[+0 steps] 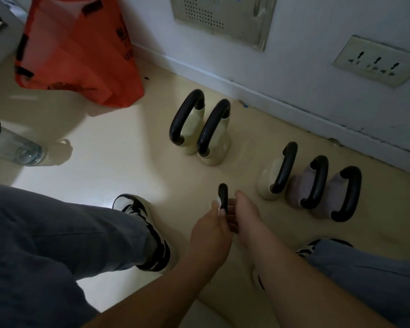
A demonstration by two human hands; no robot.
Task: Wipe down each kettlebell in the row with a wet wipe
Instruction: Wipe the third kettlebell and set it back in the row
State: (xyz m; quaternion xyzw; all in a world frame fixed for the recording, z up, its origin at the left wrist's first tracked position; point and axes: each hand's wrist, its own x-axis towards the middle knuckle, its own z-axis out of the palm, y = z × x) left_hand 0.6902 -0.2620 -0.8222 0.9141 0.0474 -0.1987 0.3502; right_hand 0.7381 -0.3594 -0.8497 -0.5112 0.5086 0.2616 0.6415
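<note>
Both hands (211, 229) (247, 221) grip wipe (217, 202) round kettlebell handle (223, 194); bag print (126, 39) unreadable.

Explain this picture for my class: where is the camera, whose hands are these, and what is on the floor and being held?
There is no machine, just one picture from a camera worn on a person's head, looking down at their own hands and legs. Five kettlebells stand on the floor: a cream pair near the wall, then a group of three, one cream and two lilac. The left hand and right hand together hold a sixth kettlebell's black handle, with a white wipe against it. An orange bag and clear bottle sit nearby.
</note>
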